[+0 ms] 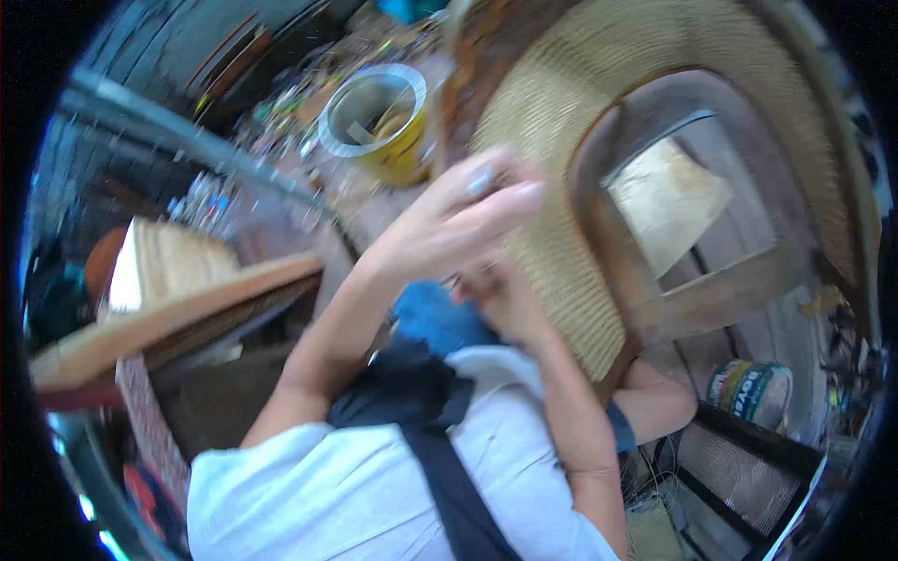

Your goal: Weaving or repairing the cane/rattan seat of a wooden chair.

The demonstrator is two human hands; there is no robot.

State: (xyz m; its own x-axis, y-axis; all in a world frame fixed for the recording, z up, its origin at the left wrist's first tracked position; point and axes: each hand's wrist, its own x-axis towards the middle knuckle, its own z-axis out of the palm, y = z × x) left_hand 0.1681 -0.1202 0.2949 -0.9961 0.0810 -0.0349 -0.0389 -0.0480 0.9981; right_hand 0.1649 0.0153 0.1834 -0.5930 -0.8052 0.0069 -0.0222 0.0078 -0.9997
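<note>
My left hand (477, 208) is raised in front of a curved woven panel (538, 122), smeared by motion. Its fingers look drawn together, and a pale bluish spot shows on one finger. Just below it is my right hand (496, 288), its fingers curled in a pinch. Whatever either hand grips is too small or blurred to make out. The straw-coloured weave bends round a wooden frame (645, 313) with a wide opening in its middle. Through that opening a pale flat piece (669, 201) shows.
A yellow bucket (398, 159) with a pale rim stands beyond my left hand, among scattered litter. At left, a wooden board (187, 313) slants beside a pale wooden block (173, 262). A paint can (753, 393) and a black mesh-panelled object (739, 472) are at lower right.
</note>
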